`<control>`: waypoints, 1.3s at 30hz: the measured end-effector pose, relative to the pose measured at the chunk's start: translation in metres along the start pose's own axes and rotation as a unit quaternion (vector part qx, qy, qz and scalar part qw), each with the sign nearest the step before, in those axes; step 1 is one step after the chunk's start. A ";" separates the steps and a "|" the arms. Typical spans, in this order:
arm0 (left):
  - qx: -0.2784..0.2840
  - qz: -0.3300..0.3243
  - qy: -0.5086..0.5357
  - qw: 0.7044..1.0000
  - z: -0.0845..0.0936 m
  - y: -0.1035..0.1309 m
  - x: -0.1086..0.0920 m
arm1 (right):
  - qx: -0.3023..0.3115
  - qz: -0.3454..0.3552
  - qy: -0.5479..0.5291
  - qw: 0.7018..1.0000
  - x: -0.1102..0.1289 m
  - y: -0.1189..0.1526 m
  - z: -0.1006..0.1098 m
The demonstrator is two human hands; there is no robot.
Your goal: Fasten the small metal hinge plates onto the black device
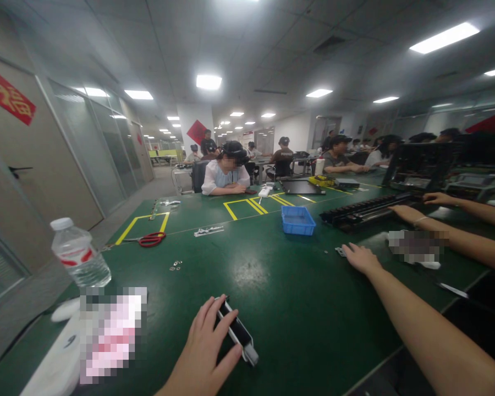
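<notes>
Two bare hands low over the green worktop [280, 291], each at its own piece.

From here I see the left hand [207, 345] laid over a slim black-and-white device [240, 332] on the near part of the worktop, fingers loosely spread, their tips touching it; whether they grip it I can't tell. The right hand [362, 258] reaches farther forward, palm down, fingers fairly straight, the tips at a small grey metal piece [340, 252]; I can't make out whether it is pinched. Beyond that hand stands a blue tray [298, 227]; red-handled scissors [152, 240] and a few small metal bits [175, 267] lie left of it. At the right, another person's hand [408, 214] touches a long black assembly [355, 213].
</notes>
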State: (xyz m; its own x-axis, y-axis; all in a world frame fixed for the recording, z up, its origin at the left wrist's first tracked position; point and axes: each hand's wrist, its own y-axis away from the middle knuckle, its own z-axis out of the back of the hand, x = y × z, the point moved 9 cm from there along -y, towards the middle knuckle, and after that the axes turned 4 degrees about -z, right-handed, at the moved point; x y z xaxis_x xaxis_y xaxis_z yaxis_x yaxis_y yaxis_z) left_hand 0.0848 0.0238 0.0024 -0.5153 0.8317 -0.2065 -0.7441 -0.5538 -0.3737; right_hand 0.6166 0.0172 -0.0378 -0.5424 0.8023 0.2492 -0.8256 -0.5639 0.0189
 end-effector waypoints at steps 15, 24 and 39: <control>-0.007 -0.014 -0.033 0.999 -0.005 0.002 0.002 | 0.000 0.109 0.011 0.994 0.062 0.032 -0.012; -0.007 -0.013 -0.016 1.000 -0.005 0.001 0.005 | 0.020 0.158 -0.014 0.987 0.118 0.076 -0.020; 0.033 -0.038 0.034 0.998 0.006 -0.005 -0.013 | 0.108 0.311 -0.103 0.939 0.278 0.187 -0.062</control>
State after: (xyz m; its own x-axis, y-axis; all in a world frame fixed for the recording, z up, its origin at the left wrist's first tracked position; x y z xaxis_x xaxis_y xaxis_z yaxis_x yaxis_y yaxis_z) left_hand 0.0928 0.0152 0.0124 -0.4280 0.8710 -0.2412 -0.8074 -0.4884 -0.3310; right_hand 0.3014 0.1466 -0.0255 -0.8487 0.2627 0.4590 -0.2962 -0.9551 -0.0011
